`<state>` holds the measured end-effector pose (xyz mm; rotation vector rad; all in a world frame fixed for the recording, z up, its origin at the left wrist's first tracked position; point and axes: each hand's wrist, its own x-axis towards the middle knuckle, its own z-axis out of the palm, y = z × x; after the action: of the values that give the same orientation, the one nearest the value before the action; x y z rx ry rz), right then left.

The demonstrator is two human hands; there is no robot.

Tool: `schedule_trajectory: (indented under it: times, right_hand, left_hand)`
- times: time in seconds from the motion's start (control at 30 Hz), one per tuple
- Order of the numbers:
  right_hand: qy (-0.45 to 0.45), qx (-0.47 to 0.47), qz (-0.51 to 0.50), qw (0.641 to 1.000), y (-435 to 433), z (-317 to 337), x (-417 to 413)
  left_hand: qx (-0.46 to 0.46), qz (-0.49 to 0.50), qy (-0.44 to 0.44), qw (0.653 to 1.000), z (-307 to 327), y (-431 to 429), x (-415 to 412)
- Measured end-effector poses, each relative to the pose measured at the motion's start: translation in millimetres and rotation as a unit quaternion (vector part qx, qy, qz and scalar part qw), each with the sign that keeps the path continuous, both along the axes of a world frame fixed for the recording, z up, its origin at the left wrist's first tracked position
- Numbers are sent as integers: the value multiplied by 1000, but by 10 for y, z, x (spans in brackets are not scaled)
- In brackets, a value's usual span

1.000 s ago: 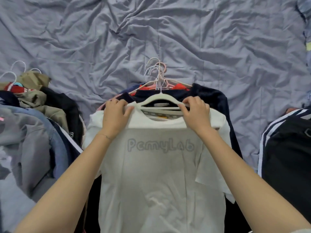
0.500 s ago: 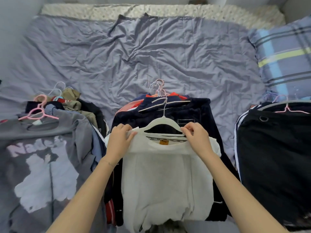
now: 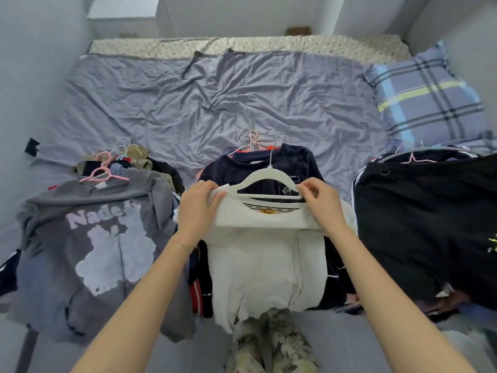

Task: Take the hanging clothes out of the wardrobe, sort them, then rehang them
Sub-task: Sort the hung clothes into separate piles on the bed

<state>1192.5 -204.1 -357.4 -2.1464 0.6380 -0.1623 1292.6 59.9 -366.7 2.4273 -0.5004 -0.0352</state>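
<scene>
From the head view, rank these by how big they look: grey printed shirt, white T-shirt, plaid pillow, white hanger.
1. grey printed shirt
2. white T-shirt, close behind. It is held nearer the camera, so the order of these two is unsure.
3. plaid pillow, which lies farther away
4. white hanger

Illumination is soft, even and diffuse, with faint shadows and no glare. Wide-angle distortion bends the edges. Lower corners are smeared.

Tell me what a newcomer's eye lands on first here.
At centre, the left hand and right hand grip a plain white T-shirt on its white plastic hanger by the shoulders. A grey printed sweatshirt lies to its left, a black garment heap to its right, all on a rumpled lilac bedsheet.
</scene>
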Motion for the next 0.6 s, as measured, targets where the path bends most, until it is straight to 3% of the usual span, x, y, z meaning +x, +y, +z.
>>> schedule_trajectory:
  times: [0.33,0.6]
  right_hand:
    - [-63,6,17,998,485,1046,-922]
    - [-116,1,115,987,915,1721,-1316]
  left_hand:
    - [-40,31,-54,997,1180,572,-1043]
    - [-55,130,-112,984,1716,1151,-1983]
